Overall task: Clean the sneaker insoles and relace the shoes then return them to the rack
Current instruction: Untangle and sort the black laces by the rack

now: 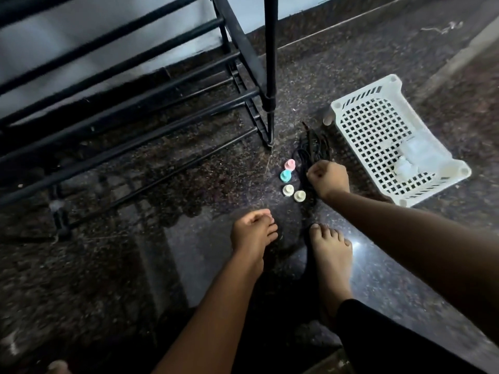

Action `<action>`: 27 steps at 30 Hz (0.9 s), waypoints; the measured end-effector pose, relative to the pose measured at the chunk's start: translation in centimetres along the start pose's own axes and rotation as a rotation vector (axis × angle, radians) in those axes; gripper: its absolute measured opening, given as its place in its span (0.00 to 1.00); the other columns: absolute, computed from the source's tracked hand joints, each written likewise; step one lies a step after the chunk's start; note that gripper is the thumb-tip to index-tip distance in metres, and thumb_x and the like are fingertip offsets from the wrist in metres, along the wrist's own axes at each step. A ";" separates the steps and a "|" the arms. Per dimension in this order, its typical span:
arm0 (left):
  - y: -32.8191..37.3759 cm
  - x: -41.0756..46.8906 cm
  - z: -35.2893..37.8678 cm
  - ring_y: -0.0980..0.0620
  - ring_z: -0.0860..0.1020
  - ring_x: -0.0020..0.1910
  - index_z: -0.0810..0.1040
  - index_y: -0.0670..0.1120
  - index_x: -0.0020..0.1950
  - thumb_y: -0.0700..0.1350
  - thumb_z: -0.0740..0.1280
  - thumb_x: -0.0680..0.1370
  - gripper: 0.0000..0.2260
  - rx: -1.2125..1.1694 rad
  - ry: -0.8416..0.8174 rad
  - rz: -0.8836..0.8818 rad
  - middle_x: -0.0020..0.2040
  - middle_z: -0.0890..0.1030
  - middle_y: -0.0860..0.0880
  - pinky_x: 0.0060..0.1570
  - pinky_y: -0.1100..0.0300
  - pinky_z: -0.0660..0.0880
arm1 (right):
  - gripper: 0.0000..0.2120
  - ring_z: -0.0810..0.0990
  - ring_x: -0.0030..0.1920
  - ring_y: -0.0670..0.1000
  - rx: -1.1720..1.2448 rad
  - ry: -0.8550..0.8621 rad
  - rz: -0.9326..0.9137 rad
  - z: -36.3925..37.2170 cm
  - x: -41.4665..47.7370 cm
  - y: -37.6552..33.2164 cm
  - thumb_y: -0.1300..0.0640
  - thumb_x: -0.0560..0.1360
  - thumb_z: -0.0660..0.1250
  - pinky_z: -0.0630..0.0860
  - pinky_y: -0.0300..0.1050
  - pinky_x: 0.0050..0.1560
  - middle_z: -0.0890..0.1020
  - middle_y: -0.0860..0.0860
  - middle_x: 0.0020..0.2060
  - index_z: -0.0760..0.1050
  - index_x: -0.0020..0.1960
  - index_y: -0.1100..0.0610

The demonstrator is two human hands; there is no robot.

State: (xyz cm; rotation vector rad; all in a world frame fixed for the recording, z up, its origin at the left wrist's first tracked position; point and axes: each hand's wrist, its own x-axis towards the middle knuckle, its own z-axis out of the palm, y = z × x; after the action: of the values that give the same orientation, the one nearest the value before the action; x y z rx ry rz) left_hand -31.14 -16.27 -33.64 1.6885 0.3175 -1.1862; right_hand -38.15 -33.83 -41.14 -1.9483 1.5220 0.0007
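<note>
Two hands: right hand [328,179] gripping laces [313,147] on floor [135,265]; left hand [253,233] loosely curled, idle
Floor: dark speckled stone, glossy
Wall [310,9]: pale, behind black rack [244,47]
Basket [363,90]: white, right of laces

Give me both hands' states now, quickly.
Left hand: fingers curled; whether it holds anything cannot be told.
Right hand: closed, gripping the black laces.

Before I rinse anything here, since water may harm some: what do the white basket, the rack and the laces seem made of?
White basket: moulded plastic, matte; the grid holes and rounded rim suggest it. Rack: probably metal tubes, black coating, faint sheen. Black laces, gripped by the right hand: likely woven cord, too dark to confirm.
</note>
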 end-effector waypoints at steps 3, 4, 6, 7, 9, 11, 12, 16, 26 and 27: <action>-0.2 1.0 0.4 0.51 0.79 0.40 0.76 0.42 0.51 0.36 0.61 0.79 0.06 0.004 -0.006 -0.007 0.42 0.79 0.45 0.44 0.60 0.78 | 0.05 0.81 0.47 0.58 0.031 0.009 0.000 0.7 -0.1 0.6 0.58 0.71 0.69 0.77 0.49 0.50 0.84 0.57 0.45 0.80 0.46 0.57; -0.2 1.3 0.6 0.51 0.79 0.41 0.76 0.42 0.51 0.35 0.61 0.79 0.06 0.004 -0.006 -0.009 0.42 0.79 0.45 0.44 0.60 0.78 | 0.06 0.81 0.48 0.58 0.020 0.015 0.004 0.9 0.0 0.8 0.57 0.71 0.70 0.77 0.49 0.51 0.83 0.57 0.46 0.80 0.47 0.57; -0.4 1.9 0.9 0.51 0.79 0.40 0.76 0.41 0.53 0.36 0.61 0.79 0.06 0.004 -0.006 -0.013 0.42 0.79 0.45 0.45 0.60 0.78 | 0.10 0.80 0.50 0.58 -0.023 0.015 0.020 1.4 0.1 1.2 0.54 0.72 0.71 0.77 0.49 0.51 0.82 0.56 0.49 0.79 0.51 0.57; -0.6 2.1 1.1 0.51 0.79 0.40 0.76 0.41 0.53 0.36 0.61 0.80 0.06 0.009 -0.007 -0.016 0.42 0.79 0.45 0.44 0.61 0.77 | 0.12 0.80 0.51 0.58 -0.044 0.012 0.032 1.6 0.1 1.3 0.53 0.72 0.71 0.76 0.49 0.51 0.81 0.56 0.50 0.78 0.52 0.57; -0.9 2.1 1.4 0.52 0.79 0.40 0.76 0.41 0.53 0.36 0.60 0.80 0.06 0.023 -0.015 -0.025 0.43 0.79 0.45 0.43 0.61 0.77 | 0.12 0.79 0.52 0.59 -0.078 0.012 0.054 2.0 0.3 1.3 0.52 0.73 0.70 0.75 0.47 0.50 0.79 0.56 0.52 0.77 0.54 0.56; -1.1 2.1 1.7 0.52 0.79 0.40 0.76 0.41 0.54 0.36 0.60 0.80 0.06 0.029 -0.022 -0.029 0.43 0.79 0.45 0.43 0.62 0.77 | 0.09 0.78 0.51 0.60 -0.141 0.010 0.046 2.3 0.5 0.9 0.55 0.74 0.67 0.72 0.46 0.45 0.78 0.58 0.52 0.79 0.51 0.58; -1.1 2.0 1.8 0.52 0.79 0.40 0.76 0.41 0.54 0.36 0.60 0.80 0.06 0.033 -0.026 -0.030 0.43 0.79 0.45 0.43 0.62 0.77 | 0.08 0.78 0.50 0.61 -0.175 0.014 0.039 2.2 0.6 0.8 0.56 0.75 0.65 0.70 0.45 0.42 0.78 0.59 0.52 0.79 0.49 0.60; -1.1 2.0 1.6 0.52 0.79 0.40 0.76 0.42 0.53 0.36 0.60 0.80 0.06 0.051 -0.027 -0.027 0.42 0.79 0.46 0.45 0.60 0.77 | 0.09 0.78 0.53 0.60 -0.189 0.009 0.089 1.6 0.9 0.8 0.53 0.74 0.68 0.74 0.47 0.47 0.77 0.56 0.54 0.78 0.52 0.55; -0.4 0.4 0.4 0.51 0.79 0.43 0.76 0.41 0.57 0.35 0.60 0.79 0.09 0.065 -0.030 -0.027 0.45 0.80 0.46 0.47 0.59 0.77 | 0.11 0.78 0.41 0.51 0.130 0.053 -0.001 -1.3 2.2 1.6 0.51 0.71 0.72 0.75 0.45 0.42 0.80 0.51 0.37 0.74 0.35 0.53; -0.1 -0.1 0.2 0.51 0.79 0.43 0.77 0.40 0.57 0.35 0.60 0.79 0.09 0.064 -0.028 -0.027 0.46 0.80 0.46 0.46 0.59 0.77 | 0.12 0.78 0.37 0.48 0.238 0.043 0.007 -2.1 2.2 1.4 0.53 0.71 0.73 0.75 0.44 0.42 0.80 0.50 0.34 0.73 0.34 0.53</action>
State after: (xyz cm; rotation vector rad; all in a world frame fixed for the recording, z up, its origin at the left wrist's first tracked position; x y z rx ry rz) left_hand -31.33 -16.38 -33.60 1.7259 0.2881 -1.2506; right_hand -39.49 -36.97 -41.04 -1.7639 1.4840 -0.2114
